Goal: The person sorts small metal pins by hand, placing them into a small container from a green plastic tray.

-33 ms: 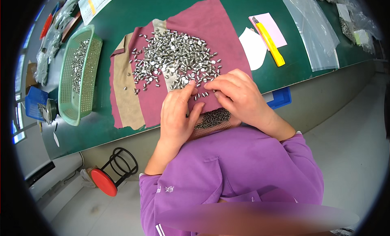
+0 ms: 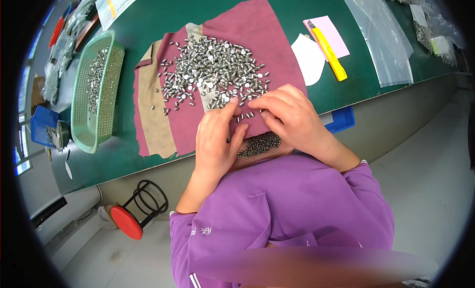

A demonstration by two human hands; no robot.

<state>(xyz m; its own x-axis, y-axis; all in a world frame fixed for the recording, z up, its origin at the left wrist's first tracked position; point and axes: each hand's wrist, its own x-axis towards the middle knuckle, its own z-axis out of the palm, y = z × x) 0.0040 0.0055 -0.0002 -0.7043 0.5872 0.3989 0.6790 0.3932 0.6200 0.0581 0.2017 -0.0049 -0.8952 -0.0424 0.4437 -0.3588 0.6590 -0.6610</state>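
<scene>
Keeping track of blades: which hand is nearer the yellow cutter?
Right. The right hand is below-left of the yellow cutter in the picture; the left hand is farther left.

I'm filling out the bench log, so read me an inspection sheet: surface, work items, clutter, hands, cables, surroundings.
Surface: green tabletop, partly covered by maroon-and-tan cloth.
Work items: heap of small silvery metal pieces on the cloth; pale-green perforated plastic basket holding small metal pieces; pinkish perforated basket of darker metal pieces near the person's torso.
Clutter: yellow plastic-handled cutter across pink paper; flat clear plastic bag at right.
Hands: left hand and right hand at the heap's near edge; grip unclear.
Cables: nothing clearly seen.
Surroundings: red-seated, black-framed stool on grey floor.
</scene>
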